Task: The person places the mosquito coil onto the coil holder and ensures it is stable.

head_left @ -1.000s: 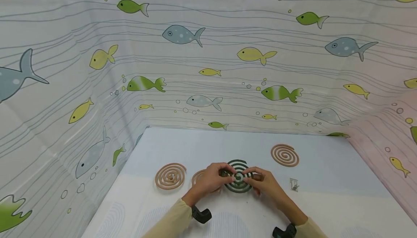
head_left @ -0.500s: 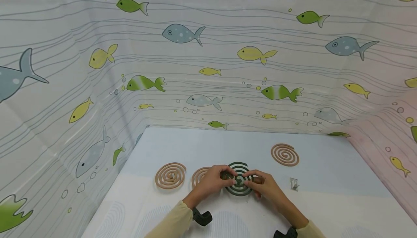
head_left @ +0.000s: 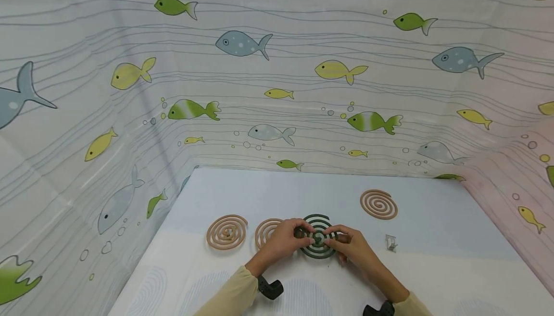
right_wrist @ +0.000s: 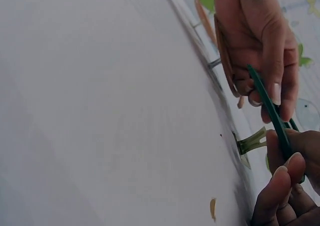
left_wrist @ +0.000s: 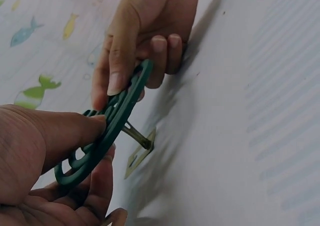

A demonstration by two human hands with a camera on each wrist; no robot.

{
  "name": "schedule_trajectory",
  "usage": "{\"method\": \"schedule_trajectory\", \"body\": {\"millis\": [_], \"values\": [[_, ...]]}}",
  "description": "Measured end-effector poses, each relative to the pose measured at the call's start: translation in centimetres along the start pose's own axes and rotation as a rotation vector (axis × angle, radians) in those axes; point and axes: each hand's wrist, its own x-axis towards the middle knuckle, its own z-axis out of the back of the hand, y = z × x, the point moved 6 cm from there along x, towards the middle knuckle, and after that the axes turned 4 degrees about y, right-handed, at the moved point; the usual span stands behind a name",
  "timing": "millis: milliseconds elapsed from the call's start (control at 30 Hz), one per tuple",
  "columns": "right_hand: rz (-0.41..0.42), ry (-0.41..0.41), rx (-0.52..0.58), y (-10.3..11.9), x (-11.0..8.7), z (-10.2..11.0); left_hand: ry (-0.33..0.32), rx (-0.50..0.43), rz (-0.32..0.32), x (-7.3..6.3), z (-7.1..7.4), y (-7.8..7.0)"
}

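A green mosquito coil (head_left: 318, 240) is held flat between both hands, raised a little over the table. My left hand (head_left: 283, 240) pinches its left side between thumb and fingers. My right hand (head_left: 354, 247) pinches the opposite side the same way. Beneath the coil, in the left wrist view, a thin metal coil stand (left_wrist: 143, 142) has its base at the tabletop and its prong reaching up to the coil. Whether the prong is fixed in the coil's centre is hidden. A brown mosquito coil (head_left: 262, 234) lies partly behind my left hand.
Farther left is another brown coil (head_left: 227, 232) with a small piece at its centre. A third brown coil (head_left: 378, 204) lies at the back right. One loose metal stand (head_left: 391, 244) lies right of my right hand. Fish-patterned sheeting (head_left: 277, 109) walls the table's back and sides.
Both hands have brought the green coil slightly toward the person since a second ago. Over the last half second they have hardly moved. The brown coils and loose stand stay where they were.
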Motion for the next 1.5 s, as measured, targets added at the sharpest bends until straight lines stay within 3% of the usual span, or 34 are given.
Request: {"method": "schedule_trajectory", "body": {"millis": [333, 700, 1200, 1500], "values": [[-0.034, -0.026, 0.006, -0.11, 0.04, -0.07, -0.015, 0.095, 0.012, 0.00, -0.04, -0.32], [-0.061, -0.033, -0.025, -0.11, 0.10, -0.34, 0.009, 0.165, 0.010, 0.09, -0.16, -0.45], [-0.059, -0.052, -0.039, -0.18, 0.38, -0.31, 0.027, 0.164, 0.048, 0.73, -0.09, -0.03], [-0.044, -0.062, -0.038, -0.43, 0.58, -0.21, 0.045, 0.123, 0.037, 0.77, 0.04, -0.25]]}}
